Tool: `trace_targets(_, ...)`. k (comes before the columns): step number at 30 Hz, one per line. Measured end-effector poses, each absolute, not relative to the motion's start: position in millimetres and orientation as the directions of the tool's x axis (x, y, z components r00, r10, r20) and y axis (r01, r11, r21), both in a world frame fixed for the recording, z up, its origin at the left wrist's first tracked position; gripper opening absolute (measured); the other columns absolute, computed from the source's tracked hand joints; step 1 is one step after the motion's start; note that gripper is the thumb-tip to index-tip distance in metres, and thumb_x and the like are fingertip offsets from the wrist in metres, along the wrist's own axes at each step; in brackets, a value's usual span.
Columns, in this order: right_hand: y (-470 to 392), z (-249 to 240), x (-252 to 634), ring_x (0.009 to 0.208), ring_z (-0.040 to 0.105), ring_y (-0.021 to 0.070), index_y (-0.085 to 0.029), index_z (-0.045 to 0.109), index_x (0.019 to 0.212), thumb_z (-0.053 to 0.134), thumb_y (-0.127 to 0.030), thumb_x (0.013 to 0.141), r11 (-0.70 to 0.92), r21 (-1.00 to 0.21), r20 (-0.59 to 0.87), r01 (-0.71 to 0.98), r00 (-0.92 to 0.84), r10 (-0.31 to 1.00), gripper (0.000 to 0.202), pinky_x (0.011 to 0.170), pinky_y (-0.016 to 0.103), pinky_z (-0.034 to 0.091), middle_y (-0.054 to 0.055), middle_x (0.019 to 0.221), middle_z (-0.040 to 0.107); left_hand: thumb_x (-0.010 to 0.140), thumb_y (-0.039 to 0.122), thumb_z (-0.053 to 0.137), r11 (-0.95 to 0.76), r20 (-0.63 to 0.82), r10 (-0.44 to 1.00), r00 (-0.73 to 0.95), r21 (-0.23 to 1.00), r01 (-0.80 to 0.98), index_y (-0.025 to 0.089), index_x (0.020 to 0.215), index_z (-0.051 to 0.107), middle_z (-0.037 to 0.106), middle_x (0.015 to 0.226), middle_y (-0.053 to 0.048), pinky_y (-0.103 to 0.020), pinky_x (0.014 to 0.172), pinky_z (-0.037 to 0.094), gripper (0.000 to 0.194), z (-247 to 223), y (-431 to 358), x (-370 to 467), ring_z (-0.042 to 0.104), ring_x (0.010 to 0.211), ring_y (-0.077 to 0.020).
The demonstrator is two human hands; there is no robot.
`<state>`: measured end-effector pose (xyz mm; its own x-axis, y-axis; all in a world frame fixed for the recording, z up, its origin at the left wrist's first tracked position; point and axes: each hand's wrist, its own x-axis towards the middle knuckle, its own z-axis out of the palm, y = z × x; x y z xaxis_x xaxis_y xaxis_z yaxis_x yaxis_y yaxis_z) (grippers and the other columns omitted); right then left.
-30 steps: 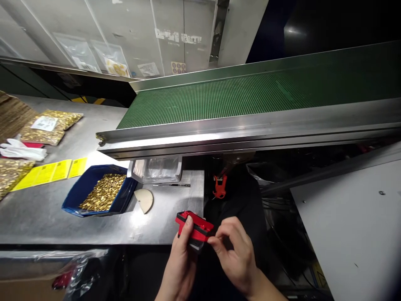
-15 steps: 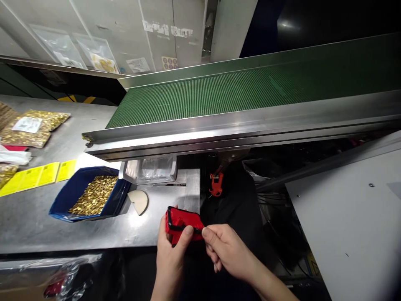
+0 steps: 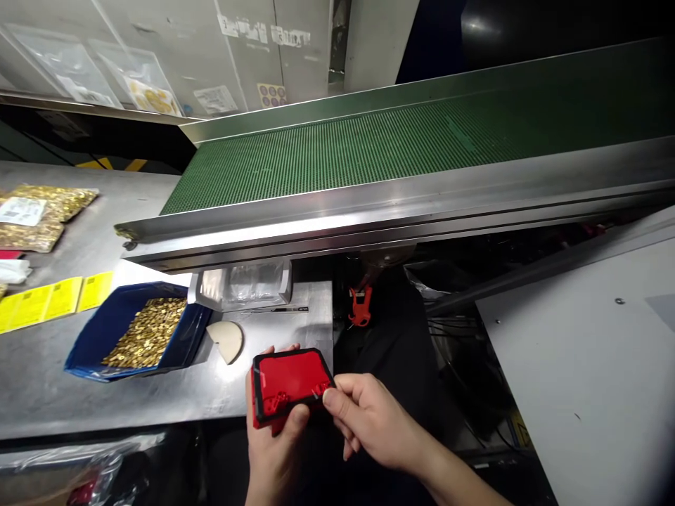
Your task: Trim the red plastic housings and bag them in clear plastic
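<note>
A red plastic housing with a black rim (image 3: 292, 376) rests in my left hand (image 3: 274, 439), its flat red face tilted up toward me. The left thumb presses on the near side, while the fingers wrap behind and underneath. At the housing's right corner, my right hand (image 3: 369, 418) is closed in a pinch, thumb against forefinger. Whether a small piece sits between those fingertips is hidden. To the left, a blue bin (image 3: 89, 351) holds many small brass-coloured metal parts (image 3: 148, 334). A pale cut disc (image 3: 228, 341) lies on the metal table between bin and hands.
A green ribbed conveyor belt (image 3: 316, 151) with metal side rails crosses behind the hands. A clear plastic tray (image 3: 242, 284) and a thin dark tool (image 3: 279, 309) lie below it. An orange-red tool (image 3: 361, 307) hangs past the table edge. Yellow labels (image 3: 47, 302) lie left.
The red housing has turned so its flat face shows more fully, and it has shifted slightly left with both hands. The camera view has shifted a little.
</note>
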<state>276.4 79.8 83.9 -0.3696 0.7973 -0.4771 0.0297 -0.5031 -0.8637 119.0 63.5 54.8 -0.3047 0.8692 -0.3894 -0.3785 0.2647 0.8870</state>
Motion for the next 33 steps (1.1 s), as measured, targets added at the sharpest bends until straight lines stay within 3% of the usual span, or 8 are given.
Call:
trace_targets(6,78,88,280,0.048,0.052,0.008,-0.018,0.05,0.073,0.051,-0.061,0.103,-0.507,-0.854,-0.398,-0.115,-0.483,0.78,0.053,0.049,0.02,0.051,-0.004,0.063,0.051,0.077,0.054,0.084,0.288,-0.513,0.839,-0.182,0.702,-0.652,0.034,0.149,0.054,0.071,0.138,-0.009,-0.046,0.107,0.055,0.08,46,62,116,0.067,0.125,-0.0357)
trace_targets(9,71,88,282,0.05,0.052,0.0084,-0.018,0.051,0.074,0.049,-0.053,0.106,-0.439,-0.885,-0.353,-0.157,-0.389,0.851,0.047,0.049,0.019,0.045,-0.003,0.065,0.052,0.083,0.055,0.08,0.324,-0.611,0.788,-0.073,0.513,-0.795,0.032,0.14,0.065,0.076,0.13,-0.009,-0.04,0.102,0.059,0.064,47,63,118,0.068,0.125,-0.0324)
trace_targets(12,65,91,283,0.057,0.055,0.0091,-0.018,0.057,0.087,0.048,-0.045,0.107,-0.33,-0.942,-0.306,-0.062,-0.247,0.919,0.035,0.054,0.021,0.045,0.0,0.079,0.059,0.092,0.047,0.072,0.338,-0.72,0.694,-0.018,0.348,-0.874,0.027,0.119,0.078,0.081,0.116,-0.008,-0.031,0.087,0.065,0.034,57,68,122,0.076,0.107,-0.026)
trace_targets(14,62,92,285,0.059,0.056,0.0096,-0.019,0.058,0.094,0.05,-0.042,0.107,-0.291,-0.957,-0.285,-0.001,-0.206,0.936,0.027,0.056,0.022,0.046,0.0,0.085,0.061,0.1,0.044,0.062,0.337,-0.767,0.641,-0.004,0.286,-0.897,0.024,0.109,0.081,0.083,0.111,-0.009,-0.03,0.081,0.066,0.03,64,72,125,0.079,0.098,-0.0235)
trace_targets(23,60,97,292,0.064,0.056,0.0116,-0.021,0.061,0.094,0.054,-0.041,0.106,-0.219,-0.971,-0.229,0.101,-0.104,0.968,0.025,0.061,0.023,0.045,-0.001,0.079,0.062,0.1,0.055,0.055,0.407,-0.75,0.649,0.133,0.195,-0.892,0.014,0.11,0.081,0.08,0.12,-0.016,-0.039,0.094,0.064,0.05,73,74,130,0.075,0.113,-0.0335)
trace_targets(26,59,98,295,0.063,0.057,0.0115,-0.02,0.062,0.091,0.051,-0.046,0.108,-0.203,-0.969,-0.214,0.138,-0.063,0.975,0.032,0.061,0.022,0.045,-0.001,0.075,0.062,0.101,0.053,0.054,0.402,-0.746,0.654,0.123,0.205,-0.892,0.016,0.111,0.081,0.08,0.121,-0.015,-0.038,0.095,0.063,0.047,72,73,131,0.075,0.114,-0.0317)
trace_targets(30,57,100,298,0.054,0.055,0.0101,-0.018,0.062,0.079,0.049,-0.051,0.108,-0.25,-0.948,-0.273,0.198,-0.098,0.957,0.045,0.055,0.021,0.042,-0.001,0.062,0.061,0.097,0.049,0.063,0.389,-0.75,0.658,0.068,0.261,-0.884,0.022,0.112,0.081,0.079,0.122,-0.01,-0.033,0.096,0.062,0.036,67,67,134,0.072,0.12,-0.0274)
trace_targets(33,56,105,296,0.046,0.049,0.0079,-0.017,0.062,0.074,0.054,-0.054,0.105,-0.313,-0.935,-0.343,0.169,-0.199,0.918,0.049,0.049,0.02,0.036,-0.002,0.055,0.06,0.085,0.053,0.078,0.392,-0.691,0.723,0.002,0.407,-0.825,0.025,0.124,0.076,0.077,0.129,-0.009,-0.036,0.105,0.057,0.048,64,59,136,0.066,0.129,-0.0304)
